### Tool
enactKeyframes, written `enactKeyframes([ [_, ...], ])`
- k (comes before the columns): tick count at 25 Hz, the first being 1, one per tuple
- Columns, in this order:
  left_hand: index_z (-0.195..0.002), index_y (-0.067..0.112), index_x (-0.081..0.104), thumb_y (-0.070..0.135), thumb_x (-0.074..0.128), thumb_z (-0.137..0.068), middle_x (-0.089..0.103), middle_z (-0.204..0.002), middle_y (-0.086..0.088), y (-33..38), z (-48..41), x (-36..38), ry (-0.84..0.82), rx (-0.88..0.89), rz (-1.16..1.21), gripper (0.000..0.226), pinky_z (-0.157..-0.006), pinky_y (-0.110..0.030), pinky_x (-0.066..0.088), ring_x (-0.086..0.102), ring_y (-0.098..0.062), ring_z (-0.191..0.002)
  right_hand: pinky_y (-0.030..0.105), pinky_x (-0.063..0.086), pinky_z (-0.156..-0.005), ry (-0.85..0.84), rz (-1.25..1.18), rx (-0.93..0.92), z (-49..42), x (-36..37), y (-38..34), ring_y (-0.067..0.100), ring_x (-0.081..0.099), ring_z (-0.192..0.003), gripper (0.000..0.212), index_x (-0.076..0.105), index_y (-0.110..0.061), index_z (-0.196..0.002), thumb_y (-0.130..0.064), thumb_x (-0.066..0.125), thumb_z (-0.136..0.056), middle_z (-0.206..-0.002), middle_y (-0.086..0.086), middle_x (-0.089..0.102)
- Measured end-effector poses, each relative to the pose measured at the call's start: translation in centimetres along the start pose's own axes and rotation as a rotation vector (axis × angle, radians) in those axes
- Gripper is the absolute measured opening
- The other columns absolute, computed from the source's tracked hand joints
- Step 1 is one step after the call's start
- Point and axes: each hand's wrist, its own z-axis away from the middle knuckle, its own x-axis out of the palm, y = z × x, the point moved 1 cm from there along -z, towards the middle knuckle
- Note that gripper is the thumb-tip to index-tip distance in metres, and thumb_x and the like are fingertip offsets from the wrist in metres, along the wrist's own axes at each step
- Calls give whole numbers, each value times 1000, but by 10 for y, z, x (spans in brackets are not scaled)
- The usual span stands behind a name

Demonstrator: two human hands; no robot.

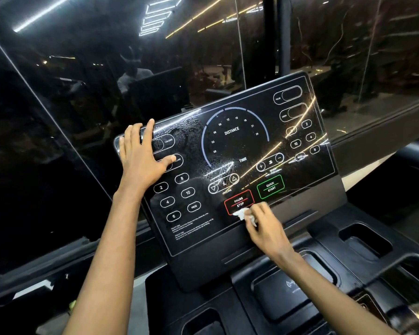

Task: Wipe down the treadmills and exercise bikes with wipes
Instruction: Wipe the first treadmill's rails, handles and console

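Where left hand [140, 153] lies flat on console panel [228, 151] upper-left corner, fingers spread, readout ovals [169, 141] partly covered. Lower-left small print [191, 226] too fine to read. White wipe [243, 215] mostly hidden under right hand [264, 226], pinched in curled fingertips, pressed at lower edge of red PAUSE/STOP button [238, 201].

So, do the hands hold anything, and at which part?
The right hand pinches a crumpled white wipe at its bunched rear end, against the console. The left hand holds nothing; it rests flat on the console.
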Motion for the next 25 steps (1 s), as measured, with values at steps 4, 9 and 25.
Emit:
enactKeyframes([
  [4, -160, 26, 18, 54, 78, -79, 18, -163, -8, 2, 0, 0, 10, -8, -7, 105, -124, -45, -1, 3, -24, -154, 37, 52, -70, -39, -9, 4, 13, 3, 7, 8, 51, -77, 6, 54, -23, -95, -19, 58, -97, -98, -13, 44],
  [9, -160, 26, 18, 55, 77, -79, 18, -162, -8, 2, 1, 0, 7, -8, 0, 104, -124, -45, -1, 3, -25, -154, 36, 52, -75, 166, -145, 69, -20, -2, -11, 11, 55, -82, 5, 62, -18, -95, -15, 60, -98, -98, -8, 50],
  [25, -159, 26, 18, 53, 80, -78, 16, -162, -6, 7, -1, -2, -16, -42, 12, 105, -123, -44, -5, 0, -23, -154, 28, 52, -79, 328, -255, -117, -173, -18, -99, 6, 56, -86, 14, 72, -11, -104, -16, 61, -97, -99, -4, 56],
])
